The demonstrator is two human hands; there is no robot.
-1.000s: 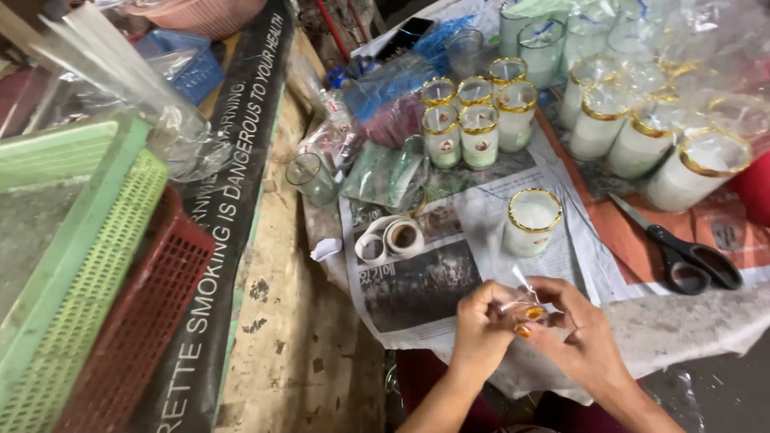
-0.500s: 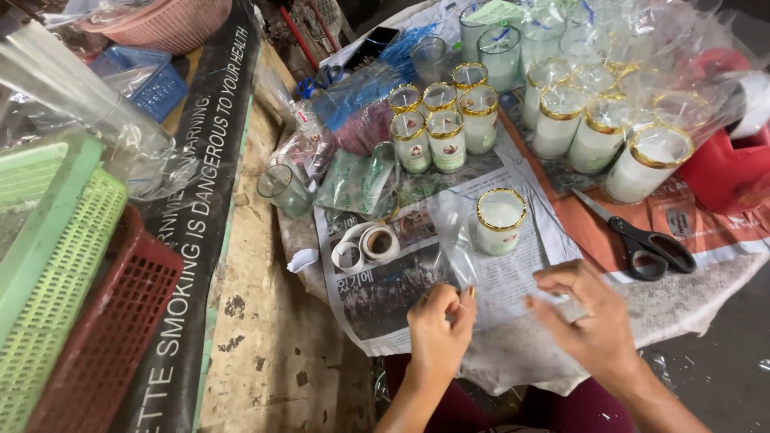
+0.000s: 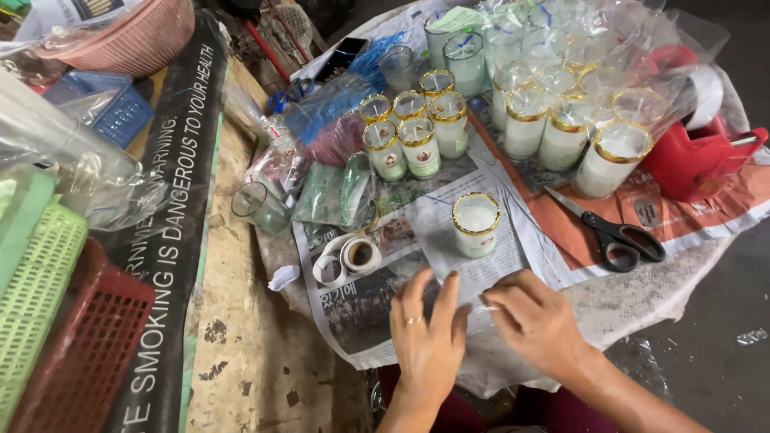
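Observation:
My left hand (image 3: 429,329) lies flat, fingers spread, on a sheet of newspaper (image 3: 377,309) at the table's near edge, a ring on one finger. Just right of it, my right hand (image 3: 537,321) rests with fingers curled, pinching a thin clear plastic sheet (image 3: 473,298) that lies between the two hands. A white candle in a gold-rimmed glass (image 3: 476,223) stands upright just beyond both hands, untouched. Two tape rolls (image 3: 349,256) lie to the left of the candle.
Black-handled scissors (image 3: 618,236) lie at the right, near a red tape dispenser (image 3: 698,156). Several gold-rimmed candle glasses (image 3: 409,132) stand behind, more in plastic (image 3: 561,120). An empty glass (image 3: 258,206), green basket (image 3: 32,297) and red basket (image 3: 88,353) are at the left.
Both hands let go of a small orange item held together, moved apart, then came down onto the newspaper and clear plastic. The view shifted left and closer.

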